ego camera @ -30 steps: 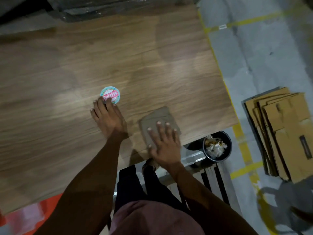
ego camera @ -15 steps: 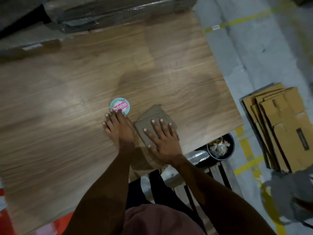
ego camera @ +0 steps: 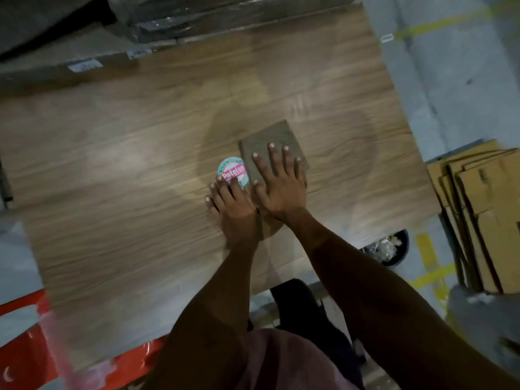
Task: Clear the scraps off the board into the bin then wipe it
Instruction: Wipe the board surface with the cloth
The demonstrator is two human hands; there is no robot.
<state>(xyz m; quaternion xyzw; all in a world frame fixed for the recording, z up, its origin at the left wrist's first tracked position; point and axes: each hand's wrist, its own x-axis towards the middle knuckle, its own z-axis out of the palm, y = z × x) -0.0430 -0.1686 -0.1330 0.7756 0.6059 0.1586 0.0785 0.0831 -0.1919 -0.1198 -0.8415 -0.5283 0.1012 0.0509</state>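
Board: wood-grain surface, lying flat and filling most of the head view, with its near right corner above the bin. A darker, damp-looking patch marks the grain around my hands.

Cloth: brown, folded into a rough square, lying flat on the board right of centre. My right hand presses on it with straight, spread fingers; the palm covers the near half of the cloth, and the far half shows beyond my fingertips. Nothing is gripped; the hand lies flat.

Round tin: teal rim, pink label, standing on the board just beside the left edge of the cloth, touching or nearly touching it. My left hand lies flat on the board, fingers straight, with the fingertips resting on the near edge of the tin. It holds nothing. The two hands sit side by side, wrists touching or nearly so.

Bin: black, round, on the floor beyond the board's near right corner, partly hidden by my right forearm. Pale crumpled scraps lie inside it.

Flattened cardboard sheets are stacked on the grey floor to the right of the bin. Plastic-wrapped bundles lie along the far edge of the board. A red object shows at lower left, below the board's near edge.
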